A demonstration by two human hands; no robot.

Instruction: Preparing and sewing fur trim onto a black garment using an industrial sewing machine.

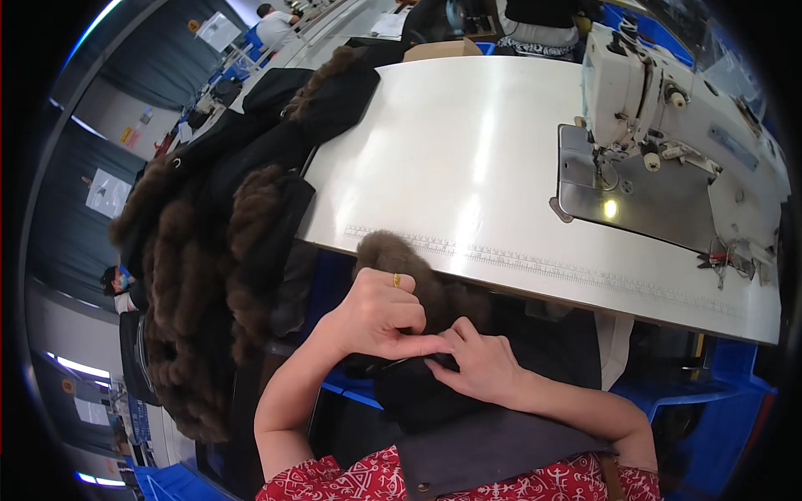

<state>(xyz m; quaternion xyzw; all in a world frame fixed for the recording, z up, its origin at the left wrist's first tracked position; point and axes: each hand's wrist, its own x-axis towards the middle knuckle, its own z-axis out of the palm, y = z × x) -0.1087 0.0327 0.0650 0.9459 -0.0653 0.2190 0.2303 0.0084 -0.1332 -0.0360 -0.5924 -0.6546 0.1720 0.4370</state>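
Observation:
In front of my lap, both hands are close together on a black garment [426,392] with brown fur trim [386,250]. My left hand [376,313], with a gold ring on one finger, is closed, its fingers curled and its thumb stretched toward the other hand. My right hand [483,366] pinches the black cloth at an edge, its fingertips meeting the left thumb. The fur rises beyond my left hand and touches the table's near edge. What lies under my fingers is partly hidden.
A white sewing table [451,150] with a ruler strip along its near edge spans the view. On its right stands a white sewing machine [643,108]; small scissors [713,260] lie nearby. Black fur-trimmed garments [225,217] are heaped at left. Blue cloth [710,417] hangs below right.

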